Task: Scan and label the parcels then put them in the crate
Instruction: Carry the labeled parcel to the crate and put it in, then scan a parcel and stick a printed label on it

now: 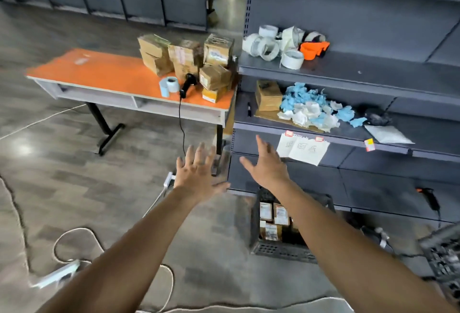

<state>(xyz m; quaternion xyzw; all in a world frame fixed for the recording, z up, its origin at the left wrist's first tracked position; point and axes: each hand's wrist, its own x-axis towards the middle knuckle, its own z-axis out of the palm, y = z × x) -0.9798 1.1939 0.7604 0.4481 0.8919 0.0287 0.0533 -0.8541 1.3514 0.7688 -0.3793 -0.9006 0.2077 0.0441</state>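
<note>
Both arms stretched forward, nothing held. Left hand (pixel 196 170) open, fingers spread, palm down over the floor. Right hand (pixel 266 163) likewise splayed, in front of the shelf (pixel 373 68), low down. Parcels (pixel 189 61) stacked at the right end of the orange table (pixel 99 73), well ahead of both hands. Scanner (pixel 188 84) sits just in front of the stack (its cord hangs off the table edge), label roll (pixel 169 86) just left of it. Black crate (pixel 283 251) on the floor beside the shelf, under the right forearm; labelled boxes (pixel 265 211) inside it, count unclear.
</note>
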